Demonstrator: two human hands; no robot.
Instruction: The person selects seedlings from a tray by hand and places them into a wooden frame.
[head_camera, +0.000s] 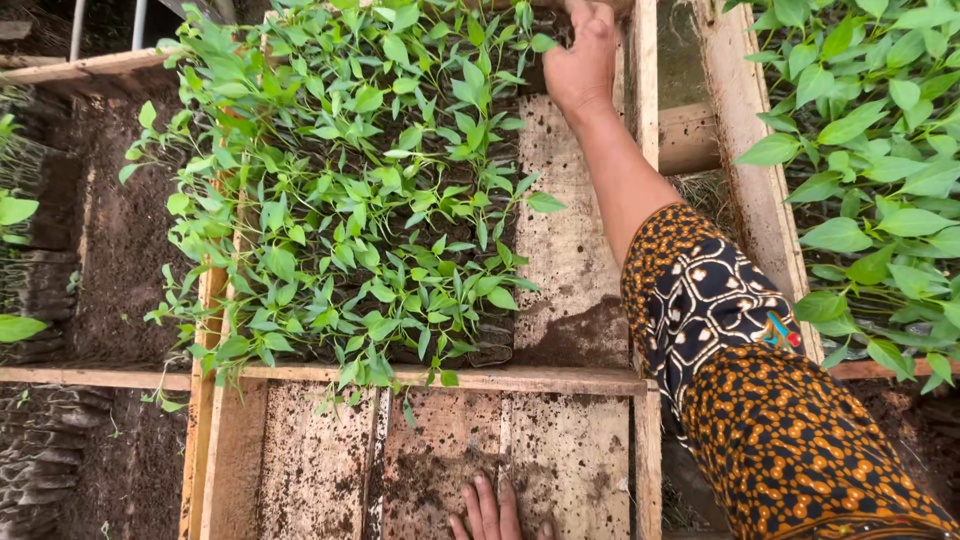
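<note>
Green leafy seedlings in dark soil bags (360, 200) fill the shallow wooden tray (570, 250). Right hand (585, 60) reaches their far edge, grip hidden, cannot tell. Left hand (492, 512) lies flat, fingers spread, on bare boards near the tray.

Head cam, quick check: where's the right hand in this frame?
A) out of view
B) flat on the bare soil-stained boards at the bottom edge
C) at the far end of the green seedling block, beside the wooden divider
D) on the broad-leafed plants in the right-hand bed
C: the right hand, on a patterned orange-and-black sleeve, reaches the far edge of the small green seedlings; the left hand is the one on the boards.
</note>
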